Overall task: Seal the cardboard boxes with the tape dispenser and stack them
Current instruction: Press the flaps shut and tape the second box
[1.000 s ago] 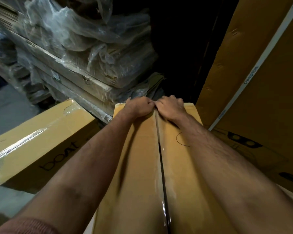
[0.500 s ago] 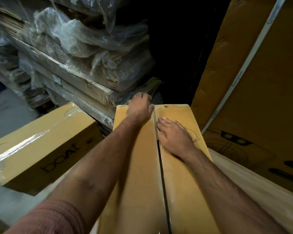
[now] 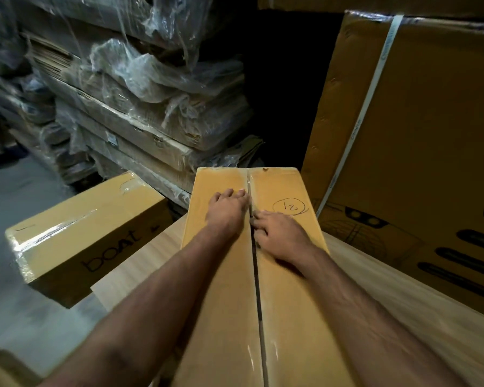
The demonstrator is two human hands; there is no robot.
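Low in the frame, a pale wood-grain counter [image 3: 419, 297] is carrying the long cardboard box [image 3: 227, 317] I am working on, its glossy taped seam running up the centre. My left hand [image 3: 226, 212] is lying flat with fingers straight beside the seam; my right hand [image 3: 277, 235] is pressing on the other flap, fingers loosely bent, holding nothing. A circled "12" [image 3: 289, 206] is sitting beyond it. At left a taped boat box [image 3: 76, 233] is lying; upper left, plastic-wrapped flat cartons [image 3: 151, 107] are stacking up; right, a large strapped carton [image 3: 430, 135] is standing.
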